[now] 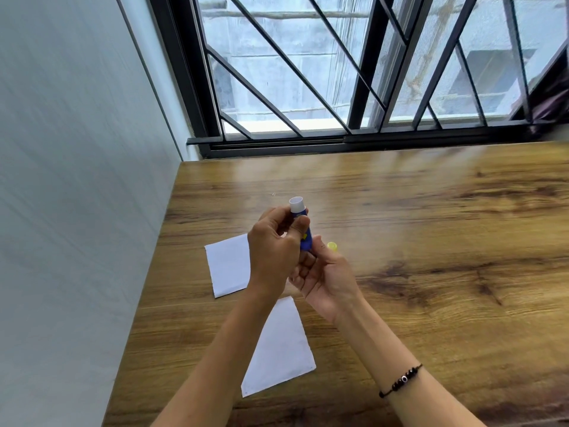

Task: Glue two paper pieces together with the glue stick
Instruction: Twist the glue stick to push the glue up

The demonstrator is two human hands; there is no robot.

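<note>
Blue glue stick (303, 229) half-hidden by hands

Bare table (431, 241) lies open to the right and ahead. The wall (77, 180) closes the left; two papers (229, 266) (281, 349) lie beneath the arms.

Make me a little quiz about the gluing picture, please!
1. True or false: the glue stick is lying flat on the wooden table.
2. How many white paper pieces are on the table: A) one, B) two, C) three?
3. Fill in: the yellow cap is in the ____ hand.

Key
1. False. The left hand holds it up, open white end on top.
2. B: the far paper and the near paper.
3. Right: the right hand holds it.
</note>
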